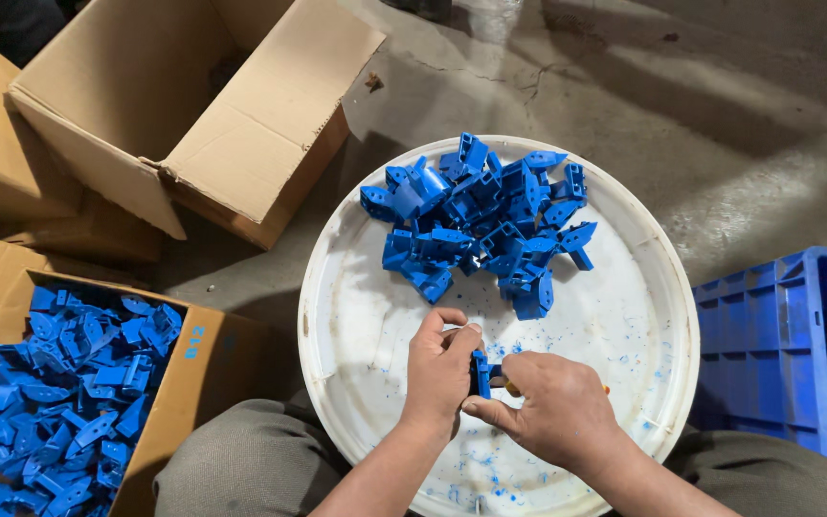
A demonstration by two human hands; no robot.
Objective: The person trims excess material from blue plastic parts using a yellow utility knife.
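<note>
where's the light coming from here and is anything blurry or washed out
Head view: light falls from the upper right, brightening the concrete floor in streaks; the white round tray is bright but not blown out; left hand, right hand and the blue plastic part between them look sharp; the blue crate interior is dark.
</note>
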